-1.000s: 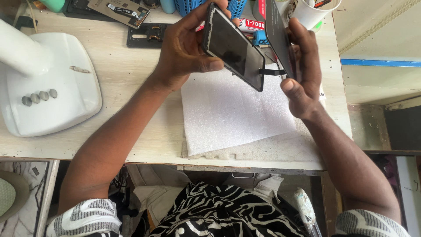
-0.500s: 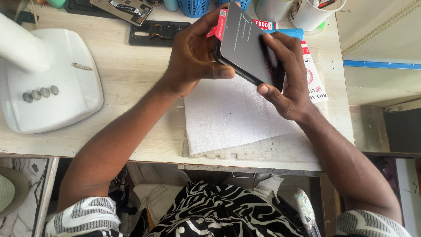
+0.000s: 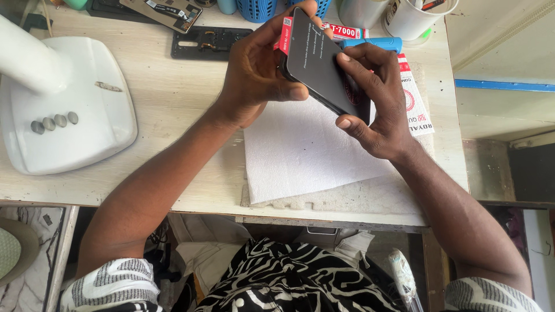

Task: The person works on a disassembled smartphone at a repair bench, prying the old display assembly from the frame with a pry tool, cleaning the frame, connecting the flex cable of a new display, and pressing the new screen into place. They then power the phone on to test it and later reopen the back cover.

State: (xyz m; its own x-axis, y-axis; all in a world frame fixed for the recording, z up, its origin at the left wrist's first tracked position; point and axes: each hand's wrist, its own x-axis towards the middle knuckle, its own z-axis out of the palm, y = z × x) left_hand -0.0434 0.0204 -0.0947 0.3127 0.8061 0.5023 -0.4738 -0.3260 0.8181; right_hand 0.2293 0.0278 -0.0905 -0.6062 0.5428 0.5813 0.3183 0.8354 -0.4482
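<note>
A dark smartphone [image 3: 319, 60] with a red tab at its top left corner is held tilted above the desk by both hands. My left hand [image 3: 254, 75] grips its left edge, thumb on the lower side. My right hand [image 3: 376, 104] clasps the right edge, fingers pressing on the black face. Below the phone lies a white foam sheet [image 3: 306, 153] on a rough foam pad [image 3: 370, 193].
A white lamp base [image 3: 63, 110] with several round buttons stands at the left. A black tool mat [image 3: 202, 41], a phone part [image 3: 167, 11], blue baskets [image 3: 260, 8], a glue tube [image 3: 352, 30], a blue tool [image 3: 376, 43] and white cups [image 3: 413, 17] line the back edge.
The two separate pieces held apart a second ago have been brought together into one phone. Both hands now press it closed, slightly lower over the white sheet.
</note>
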